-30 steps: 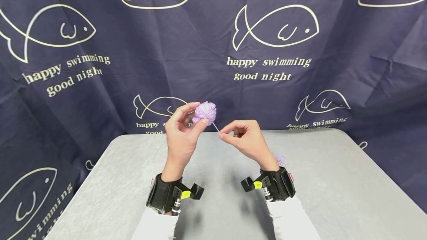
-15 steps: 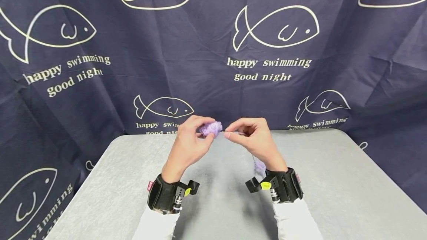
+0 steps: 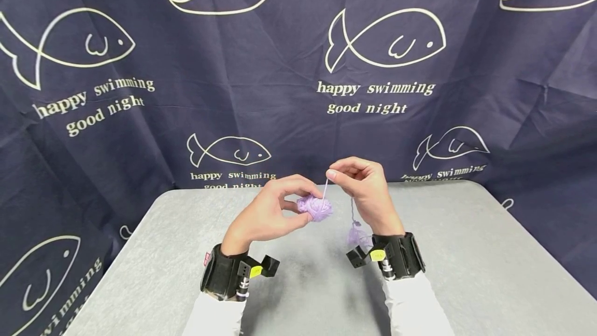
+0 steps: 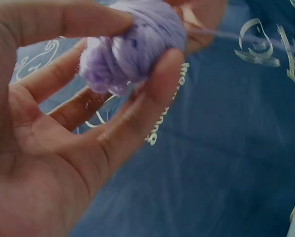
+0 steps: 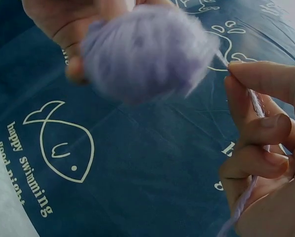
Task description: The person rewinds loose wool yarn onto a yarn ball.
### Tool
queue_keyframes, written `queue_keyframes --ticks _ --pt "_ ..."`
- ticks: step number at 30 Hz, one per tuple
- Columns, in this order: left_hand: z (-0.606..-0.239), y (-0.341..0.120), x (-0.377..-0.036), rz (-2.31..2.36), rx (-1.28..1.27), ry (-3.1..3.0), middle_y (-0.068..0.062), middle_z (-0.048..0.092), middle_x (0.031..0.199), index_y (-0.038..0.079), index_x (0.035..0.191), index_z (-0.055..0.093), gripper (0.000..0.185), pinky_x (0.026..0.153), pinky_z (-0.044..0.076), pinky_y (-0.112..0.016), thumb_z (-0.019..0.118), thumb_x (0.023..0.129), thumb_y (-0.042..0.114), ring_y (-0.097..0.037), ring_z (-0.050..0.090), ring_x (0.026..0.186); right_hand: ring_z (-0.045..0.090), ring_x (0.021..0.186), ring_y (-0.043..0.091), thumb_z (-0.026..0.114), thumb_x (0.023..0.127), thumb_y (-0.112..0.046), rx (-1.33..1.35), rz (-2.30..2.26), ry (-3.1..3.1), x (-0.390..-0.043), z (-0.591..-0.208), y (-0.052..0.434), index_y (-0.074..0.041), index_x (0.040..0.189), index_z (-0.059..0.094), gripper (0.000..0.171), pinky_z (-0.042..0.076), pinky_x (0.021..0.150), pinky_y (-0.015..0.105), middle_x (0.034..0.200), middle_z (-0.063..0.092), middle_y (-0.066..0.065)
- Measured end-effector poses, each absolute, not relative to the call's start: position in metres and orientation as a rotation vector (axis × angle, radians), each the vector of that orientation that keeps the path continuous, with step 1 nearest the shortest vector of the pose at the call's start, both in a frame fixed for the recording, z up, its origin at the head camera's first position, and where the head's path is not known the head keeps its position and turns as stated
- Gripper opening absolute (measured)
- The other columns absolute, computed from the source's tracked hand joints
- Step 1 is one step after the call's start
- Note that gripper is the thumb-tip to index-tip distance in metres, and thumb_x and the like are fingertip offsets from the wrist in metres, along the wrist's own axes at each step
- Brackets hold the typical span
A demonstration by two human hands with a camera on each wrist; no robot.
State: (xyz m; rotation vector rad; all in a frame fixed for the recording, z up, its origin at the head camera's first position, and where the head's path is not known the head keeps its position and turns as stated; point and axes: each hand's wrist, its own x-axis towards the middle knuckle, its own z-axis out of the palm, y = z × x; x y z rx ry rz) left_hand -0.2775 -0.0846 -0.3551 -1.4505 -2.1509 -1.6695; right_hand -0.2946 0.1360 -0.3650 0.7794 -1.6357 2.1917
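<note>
A small ball of lilac yarn point(image 3: 315, 208) is held between the thumb and fingers of my left hand point(image 3: 268, 209), above the table. In the left wrist view the yarn ball point(image 4: 147, 39) shows wound strands on one side and bunched loops on the other. My right hand point(image 3: 366, 193) pinches the yarn strand point(image 3: 325, 189) between thumb and forefinger, up and right of the ball. From the right wrist view, the strand point(image 5: 256, 103) runs on past the curled fingers and down through the palm. The ball looks blurred there.
A loose heap of lilac yarn point(image 3: 358, 236) is partly hidden behind the right wrist's camera mount. The grey table point(image 3: 466, 253) has a rounded far edge. Behind it hangs a dark blue curtain point(image 3: 298, 92) printed with fish and lettering.
My left hand has moved down and right with the yarn ball, which has turned. My right hand has shifted right and up, keeping its pinch on the strand. More of the loose yarn shows.
</note>
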Motion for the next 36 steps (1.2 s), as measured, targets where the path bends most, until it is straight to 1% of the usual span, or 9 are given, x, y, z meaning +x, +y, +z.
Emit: queue_keyframes --ticks 5,10,14,18,22,26,30,33,36 --pt "-0.354 -0.084 -0.279 -1.956 -1.513 -1.894 -0.021 0.062 0.115 -0.009 0.114 0.065 0.035 0.078 0.062 -0.044 0.069 0.080 -0.018 -0.025 0.065 0.102 0.034 0.051 0.008 0.073 0.088 0.007 0.833 2.202 -1.672 -0.296 -0.367 0.135 -0.013 0.090 0.078 0.020 0.020 0.047 0.025 0.076 0.070 -0.001" --pt "-0.354 -0.081 -0.280 -2.170 -1.387 -1.649 -0.013 0.064 0.116 0.001 0.115 0.067 0.040 0.082 0.059 -0.031 0.071 0.079 -0.017 -0.019 0.065 0.101 0.039 0.053 0.005 0.075 0.087 0.002 0.876 2.184 -1.753 -0.295 -0.368 0.133 -0.015 0.091 0.078 0.018 0.025 0.046 0.022 0.077 0.070 -0.003" --pt "-0.353 -0.077 -0.280 -2.169 -1.229 -1.518 -0.008 0.067 0.113 0.010 0.115 0.069 0.043 0.083 0.057 -0.026 0.072 0.079 -0.014 -0.019 0.066 0.098 0.048 0.060 0.005 0.074 0.086 0.004 0.866 2.140 -1.841 -0.293 -0.368 0.129 -0.016 0.090 0.077 0.021 0.036 0.051 0.018 0.079 0.071 -0.003" --pt "-0.351 -0.073 -0.280 -2.156 -1.054 -1.429 -0.009 0.069 0.111 0.009 0.114 0.068 0.042 0.083 0.056 -0.026 0.068 0.081 -0.016 -0.020 0.067 0.096 0.055 0.065 0.007 0.076 0.086 0.002 0.865 2.078 -1.930 -0.291 -0.367 0.123 -0.005 0.093 0.076 0.010 0.043 0.058 0.020 0.081 0.072 0.000" --pt "-0.350 -0.071 -0.281 -2.137 -0.885 -1.379 -0.010 0.070 0.107 -0.002 0.115 0.065 0.037 0.080 0.058 -0.026 0.068 0.082 -0.018 -0.019 0.067 0.093 0.049 0.060 0.009 0.078 0.086 -0.001 0.885 2.003 -2.004 -0.289 -0.366 0.119 0.002 0.095 0.074 0.011 0.039 0.055 0.021 0.077 0.070 0.000" --pt "-0.351 -0.071 -0.283 -1.977 -0.723 -1.421 -0.011 0.067 0.108 -0.011 0.116 0.062 0.039 0.075 0.060 -0.026 0.074 0.080 -0.017 -0.019 0.065 0.093 0.038 0.053 0.011 0.079 0.086 -0.004 0.921 1.915 -2.072 -0.286 -0.365 0.119 -0.003 0.095 0.076 0.009 0.029 0.048 0.024 0.064 0.057 -0.001" --pt "-0.353 -0.072 -0.283 -1.727 -0.612 -1.579 -0.012 0.066 0.112 -0.006 0.116 0.067 0.040 0.072 0.059 -0.024 0.081 0.079 -0.008 -0.020 0.065 0.095 0.034 0.052 0.012 0.079 0.086 -0.005 0.962 1.869 -2.094 -0.284 -0.364 0.120 -0.008 0.094 0.077 0.008 0.025 0.045 0.025 0.060 0.047 -0.001" --pt "-0.355 -0.074 -0.283 -1.562 -0.575 -1.722 -0.011 0.067 0.111 0.000 0.117 0.070 0.040 0.073 0.060 -0.026 0.083 0.079 -0.004 -0.020 0.065 0.096 0.035 0.052 0.012 0.078 0.086 -0.002 0.976 1.883 -2.053 -0.284 -0.363 0.122 -0.004 0.094 0.076 0.008 0.027 0.046 0.026 0.062 0.051 -0.001" --pt "-0.355 -0.077 -0.282 -1.442 -0.583 -1.857 -0.009 0.066 0.109 0.004 0.115 0.072 0.040 0.076 0.061 -0.029 0.084 0.078 -0.003 -0.019 0.065 0.097 0.040 0.054 0.011 0.077 0.085 0.001 0.949 1.924 -1.988 -0.284 -0.362 0.124 0.002 0.093 0.075 0.008 0.032 0.048 0.024 0.067 0.061 0.000"
